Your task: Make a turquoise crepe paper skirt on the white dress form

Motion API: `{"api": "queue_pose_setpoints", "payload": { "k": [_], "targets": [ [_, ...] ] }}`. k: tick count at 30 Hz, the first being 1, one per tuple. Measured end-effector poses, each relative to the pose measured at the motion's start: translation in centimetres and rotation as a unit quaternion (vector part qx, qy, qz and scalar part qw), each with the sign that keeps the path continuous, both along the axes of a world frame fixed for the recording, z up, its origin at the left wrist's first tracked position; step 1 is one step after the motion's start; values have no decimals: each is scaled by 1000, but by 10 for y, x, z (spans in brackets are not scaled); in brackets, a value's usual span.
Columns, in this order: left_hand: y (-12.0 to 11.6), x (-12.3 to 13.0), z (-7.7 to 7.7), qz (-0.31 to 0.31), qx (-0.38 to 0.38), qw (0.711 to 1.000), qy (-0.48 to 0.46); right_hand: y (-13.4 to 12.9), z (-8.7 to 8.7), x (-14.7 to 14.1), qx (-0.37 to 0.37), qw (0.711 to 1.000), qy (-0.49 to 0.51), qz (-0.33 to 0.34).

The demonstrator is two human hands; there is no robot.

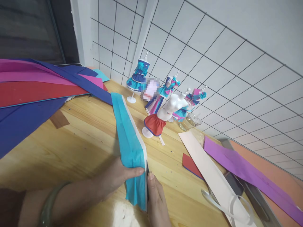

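Observation:
A long turquoise strip [129, 135] with a white band along its right edge stands raised over the table, reaching from near me toward the back. My left hand [124, 173] grips its near part, thumb pressed on the turquoise face and fingers hidden behind. At the white edge my right hand [156, 197] is closed, thumb up, round a thin dark tool [148, 170]. Most of that tool is hidden, so I cannot tell its exact kind. Beyond the strip is a white mini dress form [174, 105] wearing a red gathered skirt [155, 124] with a blue hem.
Blue, pink and red sheets [42, 91] pile up at left, beside a brown scrap [59, 119]. Dressed mini forms [139, 75] and a glass jar [189, 121] line the tiled wall. Cream [201, 164] and purple strips [246, 170], a red piece [191, 165] and a phone-like dark object [234, 183] lie right.

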State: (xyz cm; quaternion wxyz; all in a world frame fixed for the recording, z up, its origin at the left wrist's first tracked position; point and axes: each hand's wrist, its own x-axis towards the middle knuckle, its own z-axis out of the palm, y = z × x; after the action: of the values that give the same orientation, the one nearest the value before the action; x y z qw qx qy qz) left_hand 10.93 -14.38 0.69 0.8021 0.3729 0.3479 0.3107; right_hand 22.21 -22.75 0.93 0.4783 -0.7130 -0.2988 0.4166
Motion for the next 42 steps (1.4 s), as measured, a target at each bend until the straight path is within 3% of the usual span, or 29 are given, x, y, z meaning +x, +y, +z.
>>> {"api": "queue_pose_setpoints", "payload": {
  "k": [10, 18, 26, 37, 42],
  "targets": [
    [-1, -1, 2, 24, -18, 999, -29, -9, -17, 11, 57, 996, -43, 47],
    [0, -1, 4, 16, -18, 999, -27, -2, -14, 12, 29, 999, -28, 33],
    [0, 0, 3, 8, -18, 999, -29, -8, -21, 11, 38, 998, -36, 17],
    [1, -1, 2, 1, -11, 1000, -27, -1, 4, -1, -14, 999, 30, -6],
    [1, -2, 1, -6, -5, 1000, -27, 0, 4, -1, -19, 999, 24, -23]
  ]
}}
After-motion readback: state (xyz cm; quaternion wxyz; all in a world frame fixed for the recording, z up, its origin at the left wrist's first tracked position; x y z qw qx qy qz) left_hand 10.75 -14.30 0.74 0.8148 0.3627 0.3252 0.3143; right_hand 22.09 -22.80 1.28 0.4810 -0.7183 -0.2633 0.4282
